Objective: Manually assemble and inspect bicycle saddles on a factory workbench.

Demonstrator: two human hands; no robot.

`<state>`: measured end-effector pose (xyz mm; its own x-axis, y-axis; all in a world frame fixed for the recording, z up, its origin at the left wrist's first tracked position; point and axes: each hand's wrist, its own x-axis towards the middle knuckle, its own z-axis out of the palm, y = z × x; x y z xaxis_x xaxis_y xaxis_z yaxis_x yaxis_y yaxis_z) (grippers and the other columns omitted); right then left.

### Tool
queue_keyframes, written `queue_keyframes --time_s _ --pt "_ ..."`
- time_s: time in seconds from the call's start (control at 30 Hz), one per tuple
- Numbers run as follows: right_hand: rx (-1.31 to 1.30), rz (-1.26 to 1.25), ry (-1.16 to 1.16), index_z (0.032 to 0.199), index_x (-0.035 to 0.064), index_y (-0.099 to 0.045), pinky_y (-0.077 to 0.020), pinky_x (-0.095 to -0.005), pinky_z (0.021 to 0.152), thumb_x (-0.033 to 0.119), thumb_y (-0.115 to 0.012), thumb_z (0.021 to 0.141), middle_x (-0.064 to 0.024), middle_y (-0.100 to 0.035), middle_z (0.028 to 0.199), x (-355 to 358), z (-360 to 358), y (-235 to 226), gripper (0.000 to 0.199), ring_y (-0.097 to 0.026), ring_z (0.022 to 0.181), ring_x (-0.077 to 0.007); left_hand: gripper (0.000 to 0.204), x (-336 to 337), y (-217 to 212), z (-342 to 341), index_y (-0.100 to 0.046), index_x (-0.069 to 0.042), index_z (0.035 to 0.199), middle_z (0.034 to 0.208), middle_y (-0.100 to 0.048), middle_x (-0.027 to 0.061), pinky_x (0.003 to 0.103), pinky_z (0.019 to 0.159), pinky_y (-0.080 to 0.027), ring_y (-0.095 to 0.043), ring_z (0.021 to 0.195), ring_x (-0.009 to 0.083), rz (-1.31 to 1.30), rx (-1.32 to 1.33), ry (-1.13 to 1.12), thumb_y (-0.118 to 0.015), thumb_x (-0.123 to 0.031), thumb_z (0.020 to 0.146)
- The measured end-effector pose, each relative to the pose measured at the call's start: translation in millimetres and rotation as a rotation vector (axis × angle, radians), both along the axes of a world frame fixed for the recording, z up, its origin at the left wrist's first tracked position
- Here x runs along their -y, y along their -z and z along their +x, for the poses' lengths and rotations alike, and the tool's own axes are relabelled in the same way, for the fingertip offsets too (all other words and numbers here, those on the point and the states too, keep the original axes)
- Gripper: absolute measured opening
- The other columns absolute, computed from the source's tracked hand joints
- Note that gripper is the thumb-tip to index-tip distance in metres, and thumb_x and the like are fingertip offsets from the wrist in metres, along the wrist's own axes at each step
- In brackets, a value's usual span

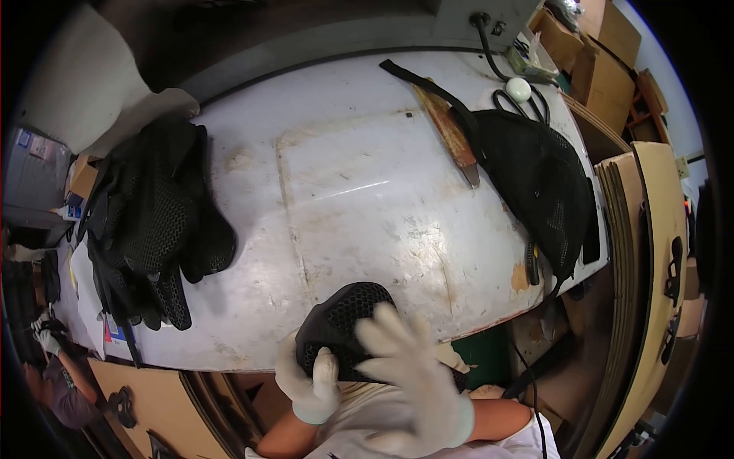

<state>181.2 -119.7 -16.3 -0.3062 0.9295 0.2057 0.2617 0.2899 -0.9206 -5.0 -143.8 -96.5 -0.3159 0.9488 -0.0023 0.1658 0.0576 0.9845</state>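
Observation:
A black mesh piece (pixel 340 321) lies over the near edge of the white worktable (pixel 344 183). My left hand (pixel 310 382), in a white glove, grips its lower left part with the thumb on top. My right hand (pixel 417 375), also gloved, is blurred and spread open just right of the piece, fingers apart, overlapping its right edge. I cannot tell whether it touches the mesh.
A heap of black mesh pieces (pixel 149 222) sits at the table's left. More black mesh (pixel 535 183) lies at the right, beside a long flat tool (pixel 451 138), scissors and a white ball (pixel 519 89). Stacked cardboard sheets (pixel 650 252) stand right. Another person's gloved hand (pixel 46 336) shows far left.

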Motion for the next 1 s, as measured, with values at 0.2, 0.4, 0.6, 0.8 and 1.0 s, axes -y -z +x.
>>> queue_keyframes --time_s 0.2,0.4,0.6,0.8,1.0 --pt "-0.027 0.027 0.259 0.134 -0.0045 -0.058 -0.0432 -0.051 0.116 0.021 -0.079 0.087 -0.0268 -0.055 0.15 -7 41 16 0.057 -0.052 0.142 -0.0459 0.044 -4 -19 -17 -0.061 0.013 0.125 0.107 -0.071 0.0127 0.031 0.087 -0.053 -0.064 0.093 0.0161 -0.15 0.151 0.266 -0.071 -0.015 0.093" --pt "-0.086 -0.657 -0.335 0.126 -0.001 -0.065 -0.0545 -0.0375 0.093 0.036 -0.075 0.096 -0.0174 -0.071 0.117 -40 49 18 0.049 -0.071 0.107 -0.0281 0.042 -36 -55 -34 -0.064 0.014 0.124 0.106 -0.072 0.0129 0.03 0.083 -0.053 -0.065 0.092 0.0154 -0.329 0.37 0.716 -0.071 -0.012 0.092" --pt "-0.162 -0.583 -0.361 0.114 0.0005 -0.068 -0.0538 -0.0344 0.075 0.033 -0.073 0.097 -0.0126 -0.072 0.093 -34 51 29 0.037 -0.07 0.084 -0.0219 0.037 -40 -77 -21 -0.069 0.006 0.123 0.099 -0.075 0.0111 0.03 0.078 -0.055 -0.068 0.087 0.0146 -0.399 0.269 0.735 -0.071 -0.013 0.092" --pt "-0.148 -0.551 -0.3 0.105 -0.0011 -0.071 -0.0493 -0.0328 0.063 0.023 -0.08 0.089 -0.0097 -0.07 0.086 -32 50 27 0.031 -0.064 0.072 -0.0164 0.034 -37 -85 -16 -0.072 0.001 0.121 0.089 -0.076 0.0105 0.03 0.072 -0.056 -0.072 0.078 0.0152 -0.378 0.121 0.72 -0.075 -0.016 0.091" --pt "-0.083 -0.56 -0.277 0.097 -0.0008 -0.073 -0.0495 -0.0335 0.06 0.026 -0.082 0.085 -0.011 -0.07 0.079 -35 52 33 0.031 -0.066 0.068 -0.02 0.034 -39 -77 -14 -0.072 0.0 0.119 0.087 -0.076 0.0109 0.031 0.07 -0.057 -0.074 0.075 0.0174 -0.333 0.113 0.729 -0.077 -0.017 0.09"
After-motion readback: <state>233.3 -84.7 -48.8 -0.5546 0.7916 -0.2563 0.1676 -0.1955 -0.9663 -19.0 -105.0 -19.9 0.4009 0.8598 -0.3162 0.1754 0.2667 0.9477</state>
